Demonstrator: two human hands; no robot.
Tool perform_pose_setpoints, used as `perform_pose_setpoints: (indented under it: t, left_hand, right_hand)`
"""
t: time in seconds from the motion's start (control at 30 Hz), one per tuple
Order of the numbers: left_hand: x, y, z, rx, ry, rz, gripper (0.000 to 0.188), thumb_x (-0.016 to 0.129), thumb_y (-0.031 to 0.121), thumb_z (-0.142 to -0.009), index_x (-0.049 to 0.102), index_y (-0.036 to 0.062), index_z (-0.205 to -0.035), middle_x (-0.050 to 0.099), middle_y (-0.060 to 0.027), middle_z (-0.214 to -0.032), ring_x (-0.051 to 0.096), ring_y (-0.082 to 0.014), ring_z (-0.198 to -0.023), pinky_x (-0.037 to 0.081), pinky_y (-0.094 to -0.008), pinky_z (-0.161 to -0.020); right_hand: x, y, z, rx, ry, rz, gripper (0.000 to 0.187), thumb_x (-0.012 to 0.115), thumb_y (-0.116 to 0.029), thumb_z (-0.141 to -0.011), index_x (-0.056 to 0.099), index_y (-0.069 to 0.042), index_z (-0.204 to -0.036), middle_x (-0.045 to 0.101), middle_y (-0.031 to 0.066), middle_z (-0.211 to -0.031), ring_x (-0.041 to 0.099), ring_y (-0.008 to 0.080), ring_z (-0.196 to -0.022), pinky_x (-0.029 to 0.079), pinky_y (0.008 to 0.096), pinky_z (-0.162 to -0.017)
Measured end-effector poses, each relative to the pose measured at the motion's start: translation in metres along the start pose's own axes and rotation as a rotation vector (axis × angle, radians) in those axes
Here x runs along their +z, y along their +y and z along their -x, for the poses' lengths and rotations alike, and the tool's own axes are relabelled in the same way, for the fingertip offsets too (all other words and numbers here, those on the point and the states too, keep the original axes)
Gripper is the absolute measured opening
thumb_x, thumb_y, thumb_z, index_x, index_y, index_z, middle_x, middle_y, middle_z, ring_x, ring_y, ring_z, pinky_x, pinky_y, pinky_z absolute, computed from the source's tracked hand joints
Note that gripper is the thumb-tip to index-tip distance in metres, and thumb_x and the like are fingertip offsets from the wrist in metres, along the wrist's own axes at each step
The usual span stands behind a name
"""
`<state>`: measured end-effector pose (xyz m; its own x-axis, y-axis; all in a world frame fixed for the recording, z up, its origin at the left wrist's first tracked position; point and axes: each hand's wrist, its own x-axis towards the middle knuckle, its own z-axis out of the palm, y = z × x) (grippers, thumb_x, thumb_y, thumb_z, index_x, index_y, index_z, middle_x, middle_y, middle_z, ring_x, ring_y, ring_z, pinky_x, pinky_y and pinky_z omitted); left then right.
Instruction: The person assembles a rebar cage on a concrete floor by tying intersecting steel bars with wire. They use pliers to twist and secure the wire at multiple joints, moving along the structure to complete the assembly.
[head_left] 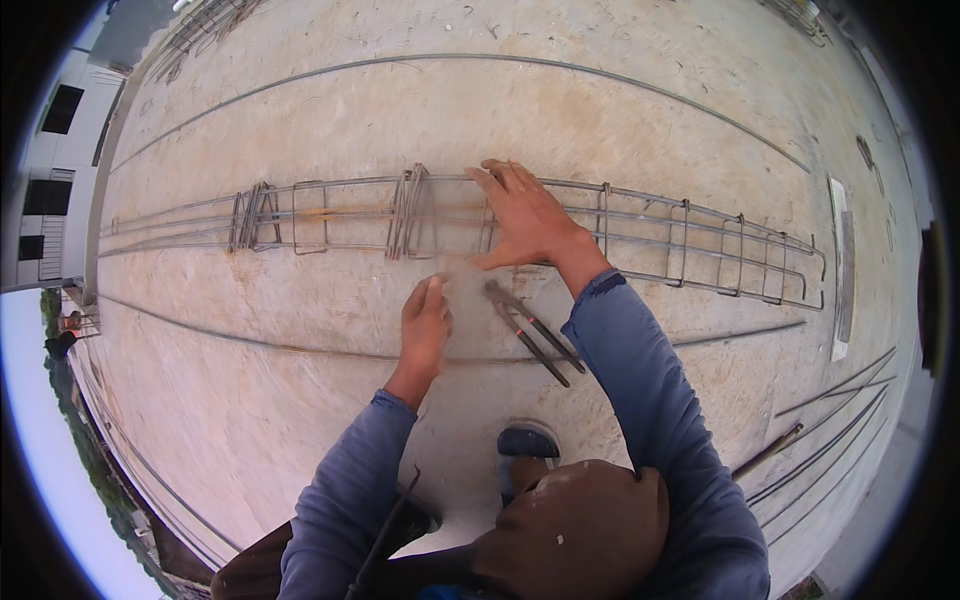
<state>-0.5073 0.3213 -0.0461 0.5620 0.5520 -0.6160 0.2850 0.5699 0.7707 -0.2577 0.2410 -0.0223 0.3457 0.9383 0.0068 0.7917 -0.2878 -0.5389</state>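
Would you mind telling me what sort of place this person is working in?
Most likely an outdoor construction site: a long rebar cage lies on a bare concrete slab, pincers rest beside it, and loose steel rods lie at the right.

I saw the right hand [528, 220] pressed flat, fingers spread, on the long rebar cage [690, 240] lying across the concrete slab [300, 110]. The left hand [425, 325] hovered just below the cage with fingers curled, pinching something too small to make out. Pincers [530, 330] with dark handles lay on the slab between both forearms. Bunched stirrups [408, 212] sat left of the right hand, loose bars [840, 410] far right.
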Motion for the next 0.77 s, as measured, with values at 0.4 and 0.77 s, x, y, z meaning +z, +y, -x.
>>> perform_pose_setpoints:
  t: [0.4, 0.77]
  left_hand:
    - [0.066, -0.029, 0.020, -0.024, -0.022, 0.060, 0.038, 0.054, 0.027, -0.118, 0.062, 0.0150, -0.153, 0.047, 0.0060, -0.081, 0.037, -0.0045, -0.065, 0.033, -0.0230, -0.057]
    - [0.064, -0.029, 0.013, -0.150, -0.115, 0.143, 0.044, 0.053, 0.026, -0.118, 0.056, 0.0221, -0.162, 0.052, 0.0037, -0.086, 0.039, -0.0056, -0.065, 0.037, -0.0233, -0.056]
  right_hand:
    - [-0.031, 0.026, 0.032, 0.028, -0.068, 0.020, 0.124, 0.099, -0.051, -0.064, 0.041, -0.013, -0.166, 0.039, 0.0216, -0.170, 0.029, 0.0511, -0.161, 0.038, 0.0562, -0.130]
    - [-0.031, 0.030, 0.034, -0.080, -0.041, 0.040, 0.124, 0.099, -0.064, -0.063, 0.044, -0.022, -0.166, 0.035, 0.0195, -0.174, 0.028, 0.0478, -0.163, 0.023, 0.0526, -0.138]
